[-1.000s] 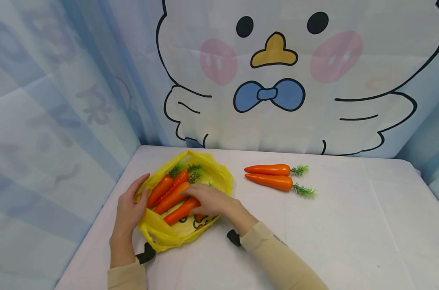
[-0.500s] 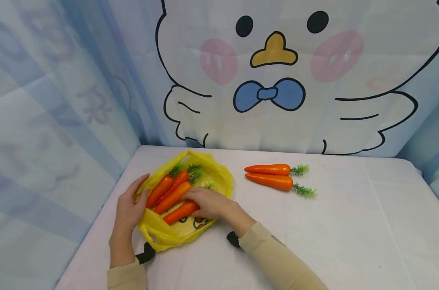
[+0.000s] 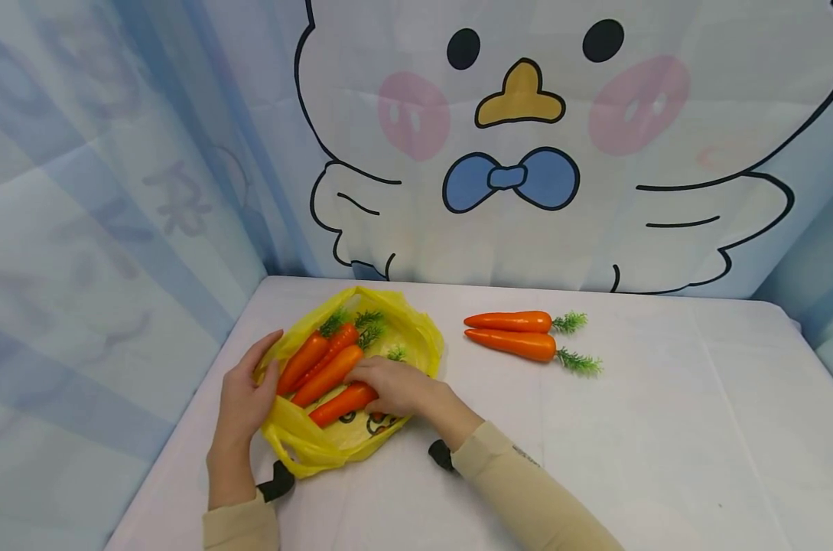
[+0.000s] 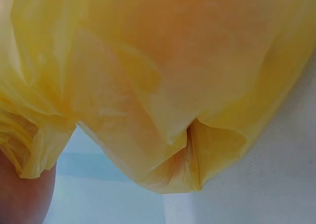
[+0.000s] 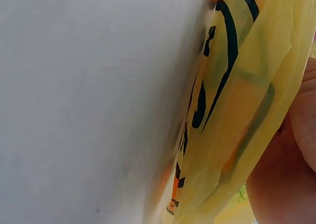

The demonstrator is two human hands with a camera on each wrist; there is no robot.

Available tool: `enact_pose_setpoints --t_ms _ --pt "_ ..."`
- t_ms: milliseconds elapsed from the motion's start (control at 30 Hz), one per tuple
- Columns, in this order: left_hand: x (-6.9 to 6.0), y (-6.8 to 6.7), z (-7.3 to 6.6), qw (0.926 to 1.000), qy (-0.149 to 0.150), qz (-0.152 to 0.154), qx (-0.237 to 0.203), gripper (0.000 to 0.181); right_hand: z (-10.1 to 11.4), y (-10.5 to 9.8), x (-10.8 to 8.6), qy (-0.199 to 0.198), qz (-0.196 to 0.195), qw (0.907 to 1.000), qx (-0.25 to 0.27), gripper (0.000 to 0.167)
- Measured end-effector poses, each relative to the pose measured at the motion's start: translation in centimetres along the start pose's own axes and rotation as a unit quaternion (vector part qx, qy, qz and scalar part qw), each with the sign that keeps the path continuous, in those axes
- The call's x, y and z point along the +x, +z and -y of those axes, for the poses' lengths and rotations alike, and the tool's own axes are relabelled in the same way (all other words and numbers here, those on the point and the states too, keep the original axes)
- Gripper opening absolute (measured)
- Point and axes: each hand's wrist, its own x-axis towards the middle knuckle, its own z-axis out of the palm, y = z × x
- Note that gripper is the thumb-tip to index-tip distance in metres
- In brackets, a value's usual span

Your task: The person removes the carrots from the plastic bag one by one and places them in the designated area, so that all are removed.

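A yellow plastic bag (image 3: 426, 337) lies open on the table with several orange carrots (image 3: 330, 375) inside, their green tops toward the back. At its left side, my left hand (image 3: 245, 394) holds the rim, the thumb on the inner side. My right hand (image 3: 398, 385) reaches over the near right rim and grips the thick end of the nearest carrot (image 3: 340, 404); its fingertips are partly hidden. In the left wrist view the bag (image 4: 148, 85) fills most of the picture. The right wrist view shows the printed side of the bag (image 5: 247, 110) with part of my right hand (image 5: 291, 150) behind it.
Two more carrots (image 3: 512, 346) lie side by side to the right of the bag on the white tabletop (image 3: 629, 428). A blue and white curtain (image 3: 148, 229) hangs along the left, and a cartoon-print cloth (image 3: 509, 245) stands behind the table.
The right hand has shifted very slightly at the carrot in the bag, and more of a green top shows behind it. The left hand and the bag look the same.
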Motion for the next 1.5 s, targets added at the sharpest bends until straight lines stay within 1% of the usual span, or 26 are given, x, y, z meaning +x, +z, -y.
enact_pose_setpoints --t_ms 300,433,667,833,1067,1300,1500 --pt "0.0 0.1 0.0 1.0 -0.008 0.0 0.004 0.043 -0.2 -0.4 -0.4 -0.001 -0.007 1.0 -0.002 0.042" --pt "0.0 0.1 0.0 0.9999 -0.009 0.001 0.005 0.043 0.0 -1.0 -0.8 0.006 -0.013 0.9999 -0.004 0.043" --pt "0.0 0.1 0.2 1.0 0.005 -0.004 0.006 0.042 0.2 -1.8 -1.3 0.007 -0.025 0.9996 -0.006 0.044" --pt "0.0 0.0 0.1 1.0 -0.002 -0.001 0.006 0.042 0.6 -2.7 -1.9 0.003 -0.039 0.9992 -0.005 0.043" --pt "0.0 0.0 0.0 1.0 -0.002 -0.002 0.007 0.043 0.6 -4.1 -3.0 0.001 -0.059 0.9982 -0.008 0.043" --pt "0.0 0.0 -0.1 0.9999 -0.011 0.002 0.005 0.043 -0.4 -5.1 -4.4 0.032 -0.082 0.9961 0.014 0.045" --pt "0.0 0.1 0.1 0.9999 -0.013 0.003 0.002 0.043 -1.7 -5.7 -6.1 0.069 -0.118 0.9901 0.035 0.045"
